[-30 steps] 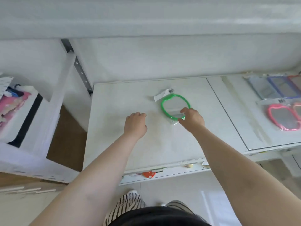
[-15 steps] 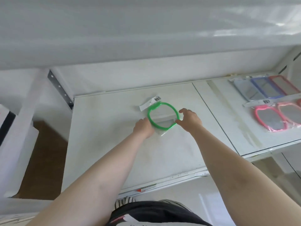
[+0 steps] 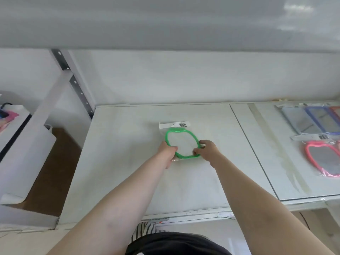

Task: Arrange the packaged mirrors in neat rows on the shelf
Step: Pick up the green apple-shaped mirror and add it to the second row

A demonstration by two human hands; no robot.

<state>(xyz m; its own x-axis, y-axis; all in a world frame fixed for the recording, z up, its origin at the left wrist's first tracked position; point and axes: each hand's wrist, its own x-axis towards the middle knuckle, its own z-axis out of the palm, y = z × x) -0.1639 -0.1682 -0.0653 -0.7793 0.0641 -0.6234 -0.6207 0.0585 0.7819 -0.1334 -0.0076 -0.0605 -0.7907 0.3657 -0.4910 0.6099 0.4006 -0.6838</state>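
Green mirror being squared up on the shelf, pretty early in the job by the looks of it.

Nearest, the green mirror (image 3: 182, 144) in its clear pack was gripped at its near rim by both hands, left hand (image 3: 168, 150) and right hand (image 3: 207, 150), fingers curled round the frame, and it lay flat mid-panel on the shelf (image 3: 128, 172). Farther right, a pink mirror (image 3: 323, 159) and blue-framed mirrors (image 3: 316, 120) were already laid out. Most of this panel was left to be filled, judging from that.

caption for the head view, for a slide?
Both hands, left and right, grip the green-framed packaged mirror on the white shelf; pink mirror lies right.
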